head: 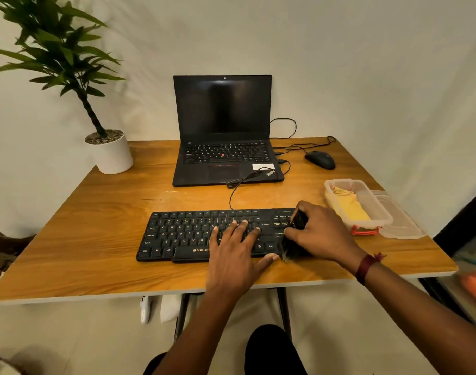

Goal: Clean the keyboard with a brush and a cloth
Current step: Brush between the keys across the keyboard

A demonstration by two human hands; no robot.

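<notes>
A black keyboard [182,235] lies near the front of the wooden table [96,253]. My left hand [235,249] rests flat on its right-middle keys, fingers spread and straight. My right hand [319,234] grips a black brush [293,249] over the keyboard's right end, with the bristles down at the front right corner. A yellow cloth [349,208] lies in a clear plastic box [377,209] to the right of the keyboard.
An open black laptop [224,131] stands behind the keyboard, its cable running forward. A black mouse [320,159] lies at the back right. A potted plant [111,152] stands at the back left. The box's clear lid [403,226] lies beside the box.
</notes>
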